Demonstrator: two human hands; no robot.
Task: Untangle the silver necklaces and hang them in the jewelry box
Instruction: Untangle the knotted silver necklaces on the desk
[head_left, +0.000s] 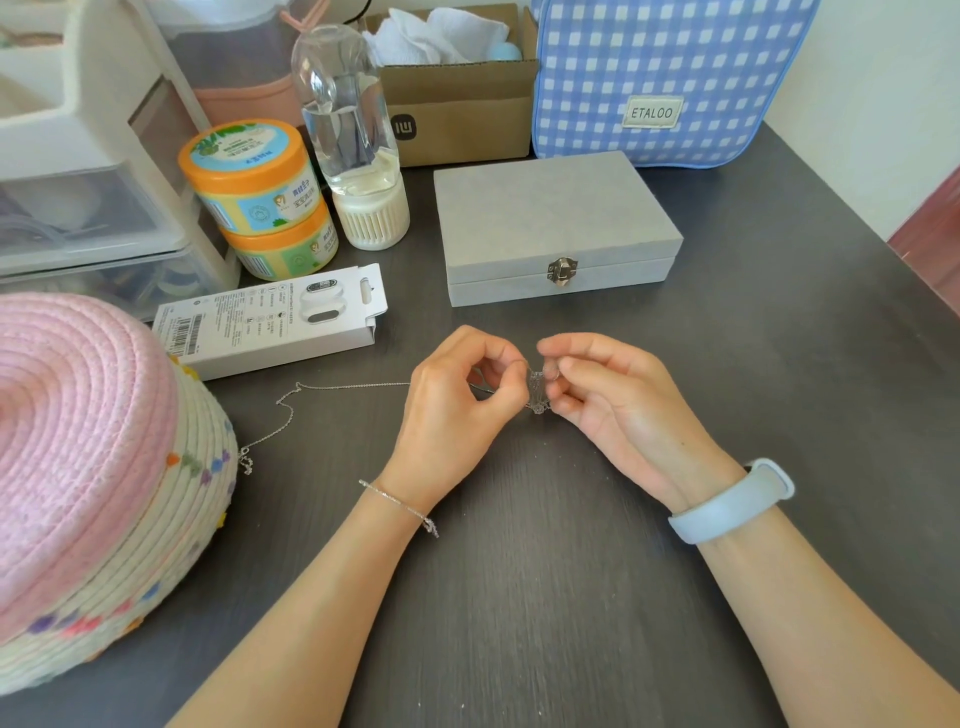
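Note:
A small knot of tangled silver necklaces (537, 388) hangs between my two hands just above the dark table. My left hand (457, 400) pinches it from the left with thumb and forefinger. My right hand (608, 400) pinches it from the right. One thin silver chain (291, 410) trails left across the table from under my left hand and ends in a small clasp beside the woven basket. The grey velvet jewelry box (550, 218) stands behind my hands, lid closed and its metal latch fastened.
A pink-and-cream woven basket (88, 478) fills the left. A white product box (275, 322), two orange-lidded jars (254, 176), a clear bottle (353, 135), plastic drawers (78, 171), a cardboard box (462, 104) and a blue checked bag (665, 78) line the back.

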